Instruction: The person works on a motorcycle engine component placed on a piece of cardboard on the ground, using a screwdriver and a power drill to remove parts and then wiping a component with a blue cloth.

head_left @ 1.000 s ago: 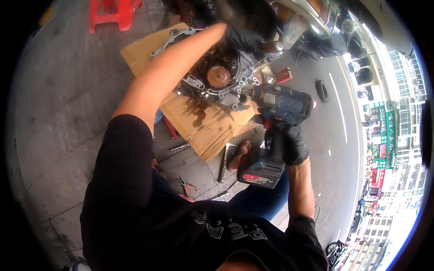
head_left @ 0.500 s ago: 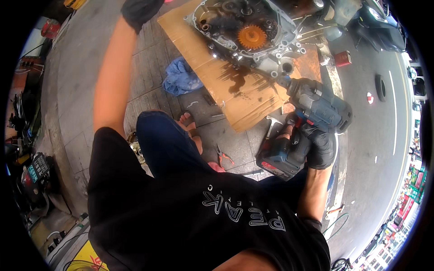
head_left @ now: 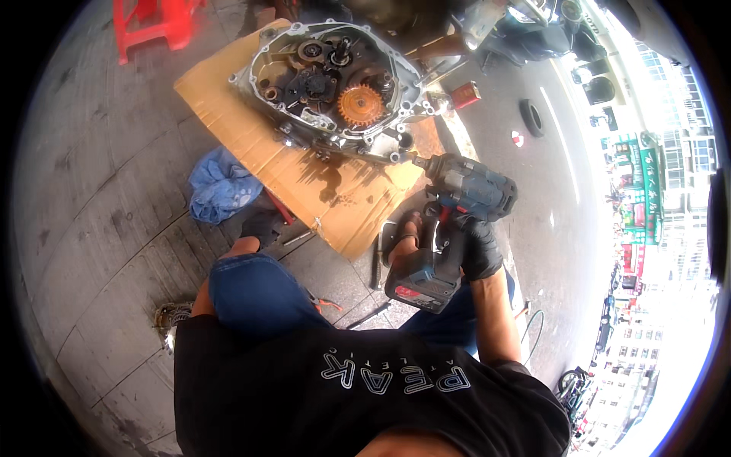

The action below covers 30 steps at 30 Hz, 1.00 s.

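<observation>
My right hand (head_left: 481,247), in a black glove, is closed around the grip of a blue-and-black cordless impact wrench (head_left: 472,189). Its nose points left, close to the lower right of an opened engine crankcase (head_left: 335,87) with an orange-brown gear (head_left: 360,104) inside. Down beyond my left knee is my left hand (head_left: 261,227), also gloved, close to a thin red bar-shaped thing (head_left: 283,209) by the cardboard's edge. The knee covers part of that forearm, and the fingers are too unclear to read. A crumpled blue cloth (head_left: 222,186) lies left of it.
Oil-stained cardboard (head_left: 358,217) lies under the crankcase. Orange-handled pliers (head_left: 326,303) and a dark rod (head_left: 369,314) lie on the paving near my legs. A red stool (head_left: 156,30) stands far left. To the right are a red tin (head_left: 465,94) and a road with a tyre (head_left: 531,117).
My left hand has come down from the far left to beside the cardboard, where the red bar-shaped thing now shows. The view has shifted; my right hand still holds the impact wrench by the crankcase.
</observation>
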{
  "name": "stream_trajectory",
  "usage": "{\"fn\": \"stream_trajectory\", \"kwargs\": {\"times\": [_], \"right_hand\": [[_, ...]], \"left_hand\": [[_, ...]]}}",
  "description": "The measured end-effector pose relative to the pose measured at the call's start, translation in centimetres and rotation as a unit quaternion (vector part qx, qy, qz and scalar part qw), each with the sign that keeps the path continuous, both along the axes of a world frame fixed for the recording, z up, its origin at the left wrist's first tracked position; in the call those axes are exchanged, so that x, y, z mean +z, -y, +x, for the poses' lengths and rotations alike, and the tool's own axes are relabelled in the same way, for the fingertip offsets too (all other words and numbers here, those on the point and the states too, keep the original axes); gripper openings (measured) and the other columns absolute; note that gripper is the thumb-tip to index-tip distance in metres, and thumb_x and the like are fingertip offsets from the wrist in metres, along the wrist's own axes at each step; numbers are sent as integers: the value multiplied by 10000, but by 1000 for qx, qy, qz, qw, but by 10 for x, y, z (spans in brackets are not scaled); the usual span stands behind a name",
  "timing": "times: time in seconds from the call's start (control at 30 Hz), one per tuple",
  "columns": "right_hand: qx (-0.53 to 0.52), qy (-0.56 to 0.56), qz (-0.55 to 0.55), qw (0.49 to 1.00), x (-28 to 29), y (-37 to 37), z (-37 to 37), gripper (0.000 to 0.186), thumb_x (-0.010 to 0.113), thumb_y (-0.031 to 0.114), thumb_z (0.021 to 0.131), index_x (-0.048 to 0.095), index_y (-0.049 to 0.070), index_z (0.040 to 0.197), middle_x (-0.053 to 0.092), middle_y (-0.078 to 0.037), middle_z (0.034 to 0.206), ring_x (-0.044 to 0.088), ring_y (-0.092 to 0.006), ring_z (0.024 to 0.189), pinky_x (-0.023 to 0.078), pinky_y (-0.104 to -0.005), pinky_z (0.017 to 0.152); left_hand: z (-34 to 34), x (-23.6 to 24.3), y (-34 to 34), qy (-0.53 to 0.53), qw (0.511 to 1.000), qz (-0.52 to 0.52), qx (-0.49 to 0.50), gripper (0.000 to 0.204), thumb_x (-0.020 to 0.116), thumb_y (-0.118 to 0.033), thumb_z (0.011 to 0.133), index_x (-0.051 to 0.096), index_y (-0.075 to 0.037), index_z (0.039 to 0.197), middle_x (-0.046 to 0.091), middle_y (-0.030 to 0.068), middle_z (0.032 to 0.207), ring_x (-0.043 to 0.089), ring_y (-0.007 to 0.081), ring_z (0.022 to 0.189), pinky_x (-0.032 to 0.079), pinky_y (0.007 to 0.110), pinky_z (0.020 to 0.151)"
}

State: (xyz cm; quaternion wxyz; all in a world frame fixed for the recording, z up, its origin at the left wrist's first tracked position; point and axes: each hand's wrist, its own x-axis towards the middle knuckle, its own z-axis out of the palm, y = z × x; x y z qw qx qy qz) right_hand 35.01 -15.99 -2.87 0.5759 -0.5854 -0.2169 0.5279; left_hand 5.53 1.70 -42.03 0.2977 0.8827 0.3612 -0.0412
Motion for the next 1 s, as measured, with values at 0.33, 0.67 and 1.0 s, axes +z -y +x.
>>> {"fn": "stream_trajectory", "kwargs": {"times": [0.33,0.67,1.0], "right_hand": [[-1,85,-1,996,14,-8,-25,479,657,182,843,519,43,1279,625,-76,1021,611,-134,753,514,-258,611],[3,26,34,999,18,10,-16,374,681,140,801,604,28,1150,651,-88,1000,614,-169,838,516,-279,669],[9,-40,109,993,6,31,-13,406,687,72,815,584,8,1202,683,-134,1041,622,-161,747,528,-277,624]], "left_hand": [[-14,-71,20,-53,996,-47,45,427,739,-294,751,655,-156,1146,655,131,1135,605,351,1080,493,450,907],[-106,229,-18,334,880,-65,330,336,704,-83,814,643,4,1132,709,102,957,665,173,891,513,312,795],[79,438,-72,471,877,-3,98,321,660,-104,867,634,-56,1183,704,57,1057,657,150,972,488,285,871]]}}
